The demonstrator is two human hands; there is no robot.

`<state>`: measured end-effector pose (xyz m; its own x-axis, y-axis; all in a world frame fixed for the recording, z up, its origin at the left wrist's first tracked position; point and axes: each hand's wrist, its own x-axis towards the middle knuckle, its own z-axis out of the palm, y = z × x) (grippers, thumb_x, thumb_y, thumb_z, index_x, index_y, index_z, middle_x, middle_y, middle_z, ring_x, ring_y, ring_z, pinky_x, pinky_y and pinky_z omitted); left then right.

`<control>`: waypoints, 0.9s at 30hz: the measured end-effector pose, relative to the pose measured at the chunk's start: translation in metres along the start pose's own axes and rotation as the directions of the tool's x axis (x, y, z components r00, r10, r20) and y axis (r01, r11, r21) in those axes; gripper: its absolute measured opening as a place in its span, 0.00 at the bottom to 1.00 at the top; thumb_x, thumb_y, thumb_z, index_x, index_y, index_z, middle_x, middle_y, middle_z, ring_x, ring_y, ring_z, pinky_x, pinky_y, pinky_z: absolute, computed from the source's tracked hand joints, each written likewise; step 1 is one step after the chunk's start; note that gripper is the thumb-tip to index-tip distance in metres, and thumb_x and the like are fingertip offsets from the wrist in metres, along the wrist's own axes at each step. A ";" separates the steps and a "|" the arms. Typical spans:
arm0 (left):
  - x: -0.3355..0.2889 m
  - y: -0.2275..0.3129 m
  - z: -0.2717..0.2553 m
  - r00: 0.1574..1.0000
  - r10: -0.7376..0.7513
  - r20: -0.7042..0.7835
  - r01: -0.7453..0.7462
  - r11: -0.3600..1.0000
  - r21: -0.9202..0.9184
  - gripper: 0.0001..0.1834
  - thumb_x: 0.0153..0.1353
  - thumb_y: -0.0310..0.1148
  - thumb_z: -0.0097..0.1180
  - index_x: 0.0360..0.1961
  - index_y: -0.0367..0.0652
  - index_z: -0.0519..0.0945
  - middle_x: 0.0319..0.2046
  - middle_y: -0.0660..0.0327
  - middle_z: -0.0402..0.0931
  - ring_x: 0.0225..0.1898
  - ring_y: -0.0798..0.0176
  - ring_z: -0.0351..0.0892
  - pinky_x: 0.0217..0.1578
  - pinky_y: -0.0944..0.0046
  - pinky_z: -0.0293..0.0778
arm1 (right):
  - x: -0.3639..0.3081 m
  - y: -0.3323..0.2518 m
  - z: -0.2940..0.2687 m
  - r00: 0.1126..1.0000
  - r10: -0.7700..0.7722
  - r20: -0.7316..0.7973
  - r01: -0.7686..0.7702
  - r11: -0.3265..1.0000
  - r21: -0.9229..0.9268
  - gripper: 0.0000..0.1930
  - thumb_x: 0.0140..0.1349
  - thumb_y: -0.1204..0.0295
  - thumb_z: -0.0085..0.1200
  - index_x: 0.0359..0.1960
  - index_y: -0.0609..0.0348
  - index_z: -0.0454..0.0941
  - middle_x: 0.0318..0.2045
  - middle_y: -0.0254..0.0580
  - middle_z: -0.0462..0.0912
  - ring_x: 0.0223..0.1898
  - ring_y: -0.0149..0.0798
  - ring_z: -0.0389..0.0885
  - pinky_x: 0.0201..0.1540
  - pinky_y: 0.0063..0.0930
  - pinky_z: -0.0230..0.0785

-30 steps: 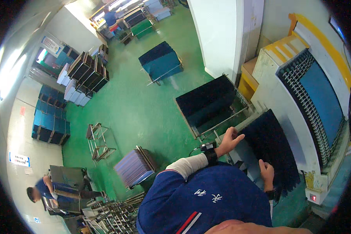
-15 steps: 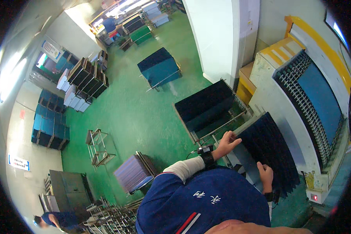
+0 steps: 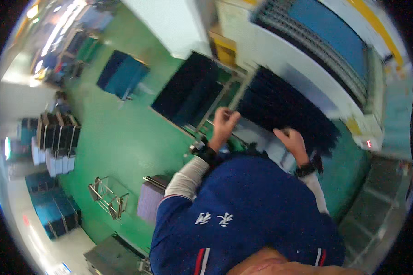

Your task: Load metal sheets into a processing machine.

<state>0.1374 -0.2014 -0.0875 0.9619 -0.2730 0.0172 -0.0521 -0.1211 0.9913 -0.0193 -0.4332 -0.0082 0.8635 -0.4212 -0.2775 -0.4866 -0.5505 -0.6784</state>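
Observation:
A row of dark navy, thin sheets [image 3: 284,107] with ragged edges lies packed together in front of me, below the machine. At the near left corner of this row is my left hand [image 3: 224,124], its fingers curled and thumb pressed in. My right hand [image 3: 293,143] is at the near edge of the sheets, fingers bent and thumb pointing left. What either hand pinches, if anything, is too blurred to make out. Between the hands shows a flat grey-blue surface [image 3: 261,137]; whether it is a sheet or a tabletop I cannot tell.
Behind the sheets stands a pale machine [image 3: 243,41] with a chain-edged blue bed [image 3: 330,32]. A rack of dark sheets [image 3: 188,91] is to the left, with a blue stack [image 3: 122,75] beyond. An empty metal frame [image 3: 109,198] and a purple stack [image 3: 150,201] stand on the green floor.
My view has swung to the right, so the room appears shifted and turned. Both hands remain at the near edge of the dark sheets, with the fingers slightly moved.

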 end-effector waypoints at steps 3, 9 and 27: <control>0.005 0.013 -0.004 0.997 -0.059 0.057 0.061 0.997 -0.038 0.19 0.56 0.38 0.64 0.41 0.39 0.71 0.30 0.62 0.72 0.30 0.68 0.73 0.30 0.67 0.71 | -0.002 -0.014 -0.007 0.999 0.034 0.007 -0.034 0.999 0.023 0.30 0.54 0.42 0.54 0.33 0.62 0.83 0.28 0.55 0.82 0.35 0.54 0.81 0.39 0.39 0.71; 0.008 0.015 0.005 0.985 -0.121 0.127 0.133 0.986 -0.098 0.14 0.59 0.36 0.62 0.38 0.41 0.71 0.29 0.67 0.69 0.30 0.74 0.67 0.30 0.71 0.67 | -0.008 -0.005 -0.013 0.990 0.139 0.030 -0.136 0.987 -0.087 0.31 0.54 0.40 0.52 0.30 0.61 0.83 0.27 0.56 0.82 0.33 0.58 0.81 0.36 0.44 0.72; -0.002 0.016 0.007 0.954 -0.149 0.259 0.190 0.972 -0.140 0.12 0.65 0.35 0.53 0.42 0.38 0.68 0.37 0.62 0.69 0.41 0.68 0.70 0.48 0.65 0.69 | -0.098 0.032 -0.038 0.860 -0.182 -0.476 0.128 0.981 -0.143 0.13 0.56 0.60 0.55 0.31 0.58 0.81 0.31 0.45 0.81 0.36 0.50 0.78 0.41 0.45 0.69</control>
<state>0.1329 -0.2099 -0.0729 0.8562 -0.4894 -0.1656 0.1697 -0.0362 0.9848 -0.1246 -0.4366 0.0229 0.7679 -0.6057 0.2084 -0.3861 -0.6972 -0.6041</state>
